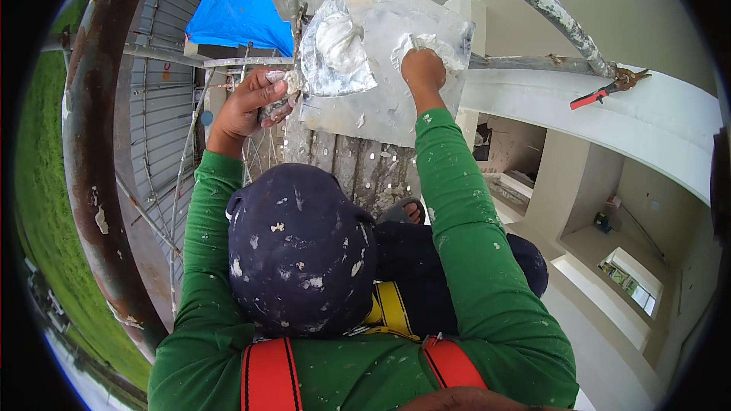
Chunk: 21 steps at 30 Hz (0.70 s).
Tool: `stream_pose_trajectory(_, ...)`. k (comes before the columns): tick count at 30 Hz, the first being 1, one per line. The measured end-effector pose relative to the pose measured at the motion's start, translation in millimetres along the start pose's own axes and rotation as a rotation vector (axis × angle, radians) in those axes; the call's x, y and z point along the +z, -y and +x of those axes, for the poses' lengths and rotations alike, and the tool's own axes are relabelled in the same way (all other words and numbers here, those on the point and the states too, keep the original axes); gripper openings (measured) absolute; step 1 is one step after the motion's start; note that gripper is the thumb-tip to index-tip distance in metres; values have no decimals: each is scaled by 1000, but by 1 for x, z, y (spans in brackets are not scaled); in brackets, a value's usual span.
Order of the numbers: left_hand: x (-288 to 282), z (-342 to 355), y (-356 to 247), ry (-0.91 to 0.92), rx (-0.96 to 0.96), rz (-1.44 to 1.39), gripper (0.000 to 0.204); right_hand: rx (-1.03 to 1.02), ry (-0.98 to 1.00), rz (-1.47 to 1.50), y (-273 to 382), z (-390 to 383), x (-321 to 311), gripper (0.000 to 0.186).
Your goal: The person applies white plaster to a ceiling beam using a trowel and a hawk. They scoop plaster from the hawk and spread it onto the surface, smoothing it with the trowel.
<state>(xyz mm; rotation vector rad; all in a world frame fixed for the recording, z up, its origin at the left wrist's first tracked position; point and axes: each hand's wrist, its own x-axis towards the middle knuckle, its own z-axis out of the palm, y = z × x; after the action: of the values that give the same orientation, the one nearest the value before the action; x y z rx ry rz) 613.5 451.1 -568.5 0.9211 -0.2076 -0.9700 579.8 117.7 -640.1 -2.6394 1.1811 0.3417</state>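
Observation:
My left hand (255,103) is closed around something pale and putty-smeared, mostly hidden by the fingers, just left of a grey board (381,118). On that board lies a clear plastic sheet (316,76) with a thick heap of white putty (340,42) on it. My right hand (423,71) is a fist at the board's right part, pressed over a second patch of white putty (449,49). Whatever it grips is hidden beneath the fingers. White smears mark the board and both hands.
A rusty scaffold pipe (95,144) curves up the left, and another pipe (541,4) crosses top right. A red-handled tool (595,97) hangs at a pipe end. Ribbed metal planking (346,160) lies under the board. A blue tarp (240,11) and grass (46,183) are far below.

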Motion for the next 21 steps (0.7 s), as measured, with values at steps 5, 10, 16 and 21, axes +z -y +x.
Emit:
stream_pose_trajectory(5, 10, 7, -1, -12, 29, 0, 20, -244, 44, -21, 4, -41, 8, 39)
stream_pose_trajectory(10, 15, 5, -9, -16, 16, 27, 22, -343, 119, 111, -11, -50, 10, 35)
stream_pose_trajectory(16, -11, -8, 7, -198, -13, 126, 21, -514, -213, 816, 0, -58, -31, 31)
stream_pose_trajectory(21, -16, -12, 9, -217, -79, 47, 23, -1040, -592, 1062, 51, -100, -98, 38)
